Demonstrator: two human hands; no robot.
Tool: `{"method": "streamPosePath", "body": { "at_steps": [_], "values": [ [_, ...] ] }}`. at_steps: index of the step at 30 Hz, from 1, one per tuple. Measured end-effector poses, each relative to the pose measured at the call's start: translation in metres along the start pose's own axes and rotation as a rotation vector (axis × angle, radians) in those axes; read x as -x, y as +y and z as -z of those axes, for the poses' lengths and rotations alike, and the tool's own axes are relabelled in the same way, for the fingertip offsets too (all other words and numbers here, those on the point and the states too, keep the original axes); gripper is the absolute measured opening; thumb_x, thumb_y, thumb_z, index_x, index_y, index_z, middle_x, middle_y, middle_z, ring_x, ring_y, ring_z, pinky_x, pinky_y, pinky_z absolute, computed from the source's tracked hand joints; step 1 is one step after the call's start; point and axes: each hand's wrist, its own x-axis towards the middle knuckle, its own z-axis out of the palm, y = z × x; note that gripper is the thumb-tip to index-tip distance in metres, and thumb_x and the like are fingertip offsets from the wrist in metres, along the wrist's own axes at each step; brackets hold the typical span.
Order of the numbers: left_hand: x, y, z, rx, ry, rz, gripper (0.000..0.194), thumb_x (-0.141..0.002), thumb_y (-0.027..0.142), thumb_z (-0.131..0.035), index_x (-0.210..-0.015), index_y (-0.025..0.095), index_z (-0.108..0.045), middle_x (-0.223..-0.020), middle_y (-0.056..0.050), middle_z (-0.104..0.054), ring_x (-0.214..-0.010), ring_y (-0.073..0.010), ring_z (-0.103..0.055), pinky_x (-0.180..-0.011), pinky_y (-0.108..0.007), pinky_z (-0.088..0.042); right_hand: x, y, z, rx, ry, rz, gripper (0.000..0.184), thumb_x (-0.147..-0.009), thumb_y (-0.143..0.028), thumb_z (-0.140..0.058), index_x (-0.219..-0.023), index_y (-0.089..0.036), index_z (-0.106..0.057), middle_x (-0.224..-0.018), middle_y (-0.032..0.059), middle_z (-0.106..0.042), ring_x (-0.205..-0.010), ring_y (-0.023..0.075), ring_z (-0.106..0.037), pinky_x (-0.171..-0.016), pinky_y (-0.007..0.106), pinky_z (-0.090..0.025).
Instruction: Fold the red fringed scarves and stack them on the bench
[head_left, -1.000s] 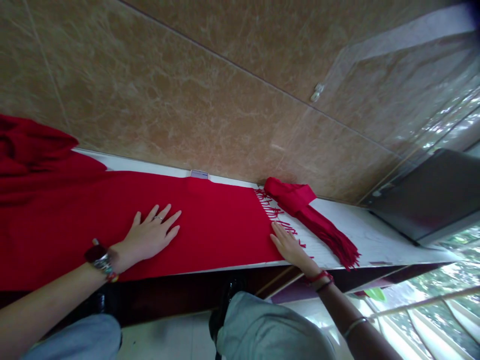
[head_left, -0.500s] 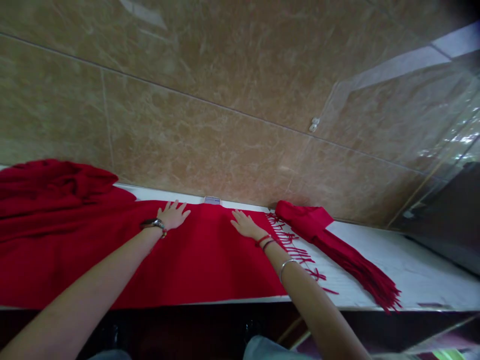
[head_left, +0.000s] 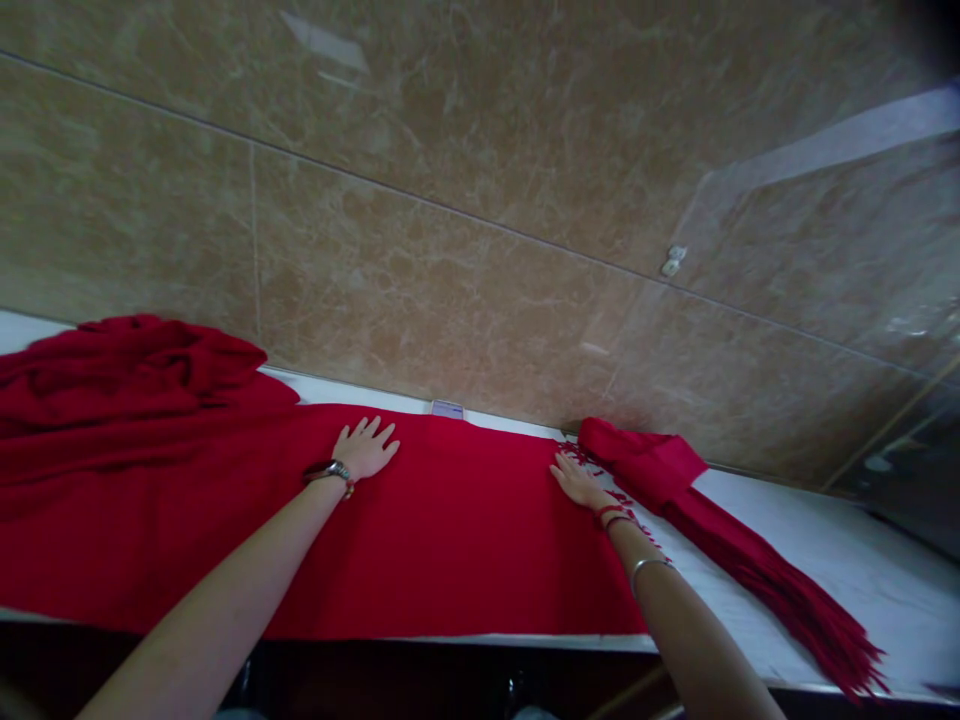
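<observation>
A wide red scarf [head_left: 465, 540] lies spread along the white counter, its fringe along the right end. My left hand [head_left: 365, 449] rests flat on it near the back edge, fingers spread. By the fringed end, my right hand [head_left: 577, 481] lies flat on the cloth with its fingers stretched out. Part of the fringe is hidden under my right hand and forearm. At the left, the cloth rises into a loose, crumpled heap [head_left: 150, 365].
A folded red scarf [head_left: 735, 545] with a fringed end lies on the white counter [head_left: 795, 510] to the right. Behind stands a brown marbled tile wall [head_left: 450, 250] with a small white fitting [head_left: 673, 261]. A small pale label [head_left: 448, 409] shows at the back edge.
My right hand has slid right across the scarf to its fringed end. My left hand has stayed flat at about the same place on the cloth. The view has shifted slightly.
</observation>
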Motion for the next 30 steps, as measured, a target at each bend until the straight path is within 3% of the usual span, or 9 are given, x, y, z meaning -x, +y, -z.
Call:
{"method": "streamPosePath", "body": {
  "at_steps": [3,6,9,16,21,30],
  "values": [
    [0.001,0.000,-0.001,0.017,0.002,0.001,0.056,-0.088,0.047,-0.022,-0.138,0.024,-0.029,-0.146,-0.007,-0.021,-0.134,-0.0264,-0.018,-0.105,-0.047,-0.017,0.000,0.009,0.001,0.030,-0.041,-0.069,0.047,-0.092,-0.035,-0.024,-0.130,-0.015,-0.042,-0.134,0.0164,-0.043,-0.124,0.0253,-0.039,-0.097,0.047,-0.033],
    [0.000,-0.001,-0.002,0.039,0.014,-0.005,0.056,-0.088,0.047,-0.022,-0.138,0.023,-0.031,-0.146,-0.008,-0.022,-0.133,-0.0271,-0.018,-0.104,-0.047,-0.017,-0.010,0.004,0.002,0.043,-0.034,-0.090,0.049,-0.091,-0.037,-0.029,-0.129,-0.008,-0.042,-0.134,0.0209,-0.040,-0.125,0.0288,-0.036,-0.095,0.049,-0.033],
    [-0.001,-0.001,-0.003,0.048,0.029,-0.008,0.056,-0.087,0.047,-0.023,-0.137,0.023,-0.033,-0.146,-0.008,-0.022,-0.133,-0.0278,-0.019,-0.103,-0.048,-0.018,-0.028,-0.011,0.004,0.026,-0.009,-0.054,0.050,-0.090,-0.035,-0.034,-0.129,-0.004,-0.040,-0.136,0.0232,-0.037,-0.127,0.0290,-0.033,-0.097,0.047,-0.033],
    [0.000,-0.001,-0.002,0.024,0.002,0.004,0.056,-0.088,0.047,-0.022,-0.138,0.024,-0.030,-0.146,-0.007,-0.021,-0.133,-0.0273,-0.018,-0.104,-0.049,-0.018,-0.069,-0.060,0.004,-0.085,0.045,0.128,0.050,-0.089,-0.031,-0.039,-0.132,-0.006,-0.037,-0.137,0.0190,-0.037,-0.129,0.0239,-0.030,-0.101,0.039,-0.031],
    [0.003,0.000,0.000,-0.026,-0.008,0.004,0.056,-0.089,0.046,-0.021,-0.138,0.023,-0.029,-0.146,-0.007,-0.021,-0.133,-0.0279,-0.019,-0.104,-0.049,-0.019,-0.070,-0.081,-0.011,-0.178,0.079,0.138,0.046,-0.091,-0.030,-0.034,-0.132,-0.009,-0.039,-0.136,0.0168,-0.039,-0.127,0.0232,-0.033,-0.101,0.039,-0.030],
    [0.004,0.001,0.000,-0.084,-0.003,0.007,0.055,-0.089,0.046,-0.021,-0.138,0.024,-0.029,-0.146,-0.006,-0.022,-0.133,-0.0267,-0.020,-0.103,-0.047,-0.020,-0.067,-0.082,-0.020,-0.288,0.100,0.113,0.043,-0.091,-0.031,-0.033,-0.127,-0.011,-0.044,-0.135,0.0156,-0.042,-0.125,0.0242,-0.036,-0.101,0.040,-0.030]
  ]
}}
